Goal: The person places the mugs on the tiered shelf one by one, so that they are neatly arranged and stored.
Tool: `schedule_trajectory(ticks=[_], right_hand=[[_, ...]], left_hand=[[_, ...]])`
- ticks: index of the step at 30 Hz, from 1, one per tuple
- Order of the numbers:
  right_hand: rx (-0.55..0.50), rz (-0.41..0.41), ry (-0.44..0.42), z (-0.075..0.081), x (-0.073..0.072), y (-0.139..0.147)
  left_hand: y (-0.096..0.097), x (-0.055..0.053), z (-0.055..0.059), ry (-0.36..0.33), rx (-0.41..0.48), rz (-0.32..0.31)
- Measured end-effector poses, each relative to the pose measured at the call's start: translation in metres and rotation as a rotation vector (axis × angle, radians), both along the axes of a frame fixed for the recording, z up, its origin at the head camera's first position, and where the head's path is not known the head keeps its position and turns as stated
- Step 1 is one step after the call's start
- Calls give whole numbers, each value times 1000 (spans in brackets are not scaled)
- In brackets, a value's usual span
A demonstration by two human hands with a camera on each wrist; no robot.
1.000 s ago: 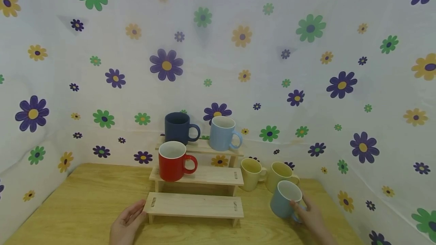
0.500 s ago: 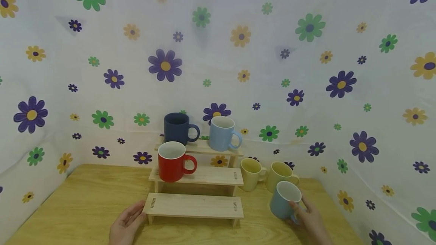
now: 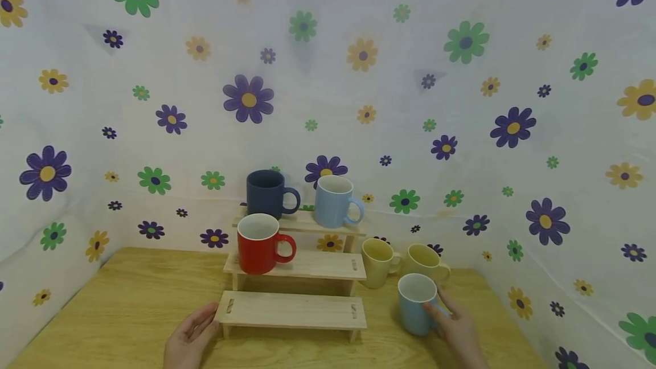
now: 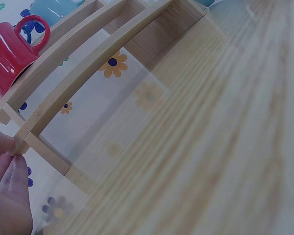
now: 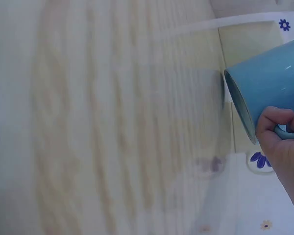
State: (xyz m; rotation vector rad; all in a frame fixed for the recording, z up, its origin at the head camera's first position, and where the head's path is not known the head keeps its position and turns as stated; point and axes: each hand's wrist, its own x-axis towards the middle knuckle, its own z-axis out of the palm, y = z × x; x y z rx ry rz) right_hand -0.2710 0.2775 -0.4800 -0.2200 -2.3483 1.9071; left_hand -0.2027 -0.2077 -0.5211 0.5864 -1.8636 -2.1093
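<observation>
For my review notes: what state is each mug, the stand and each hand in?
Stand: upright
Navy mug: upright, top step
Light blue mug: upright, top step
Red mug: upright, middle step
Left yellow mug: upright, on table
Right yellow mug: upright, partly hidden
Held mug: mouth up
Right hand: gripping held mug
Left hand: holding stand's lower left end

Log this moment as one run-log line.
left hand: touches left end of rack; right hand: holds light blue mug by handle, right of rack; red mug: middle shelf; yellow mugs: table
</observation>
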Motion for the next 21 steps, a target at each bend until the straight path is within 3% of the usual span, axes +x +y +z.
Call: schedule_trajectory(ticks=[5,10,16,21], right_hand=[[-8,37,6,8,6,-10],[4,78,62,27,13,-24],[-86,127,124,58,24,-51],[-200,235,221,70,27,-74]], left_hand=[[0,0,-1,2,-3,0],[0,0,-1,18,6,8],[0,-2,-2,35,37,22],[1,-2,-2,45,58,31]])
